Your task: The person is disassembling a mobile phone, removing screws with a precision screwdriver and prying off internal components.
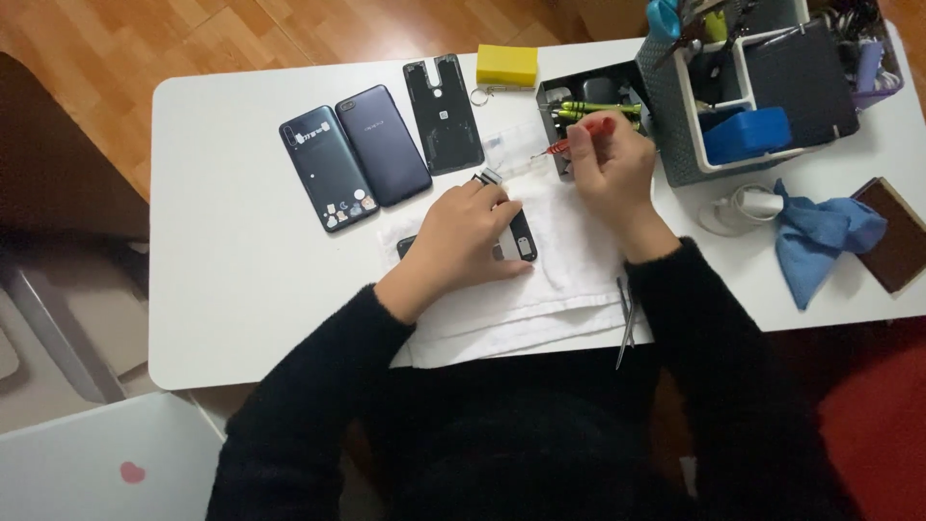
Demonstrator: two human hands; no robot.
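Note:
My left hand (pixel 461 241) lies flat on a dark opened phone (pixel 522 234) that rests on a white cloth (pixel 564 280). It covers most of the phone. My right hand (pixel 614 166) is closed around a red-handled screwdriver (pixel 582 136), whose tip points left just above the phone's top end. Both arms wear black sleeves.
Two dark phones (pixel 355 162) and a black back cover (pixel 443 112) lie on the white table (pixel 231 251), with a yellow sponge (pixel 507 65) behind. A grey organiser (pixel 743 87) of tools stands at right, beside a blue cloth (pixel 820 236), white cable (pixel 748 205) and brown case (pixel 893 232). Tweezers (pixel 627 323) lie on the cloth.

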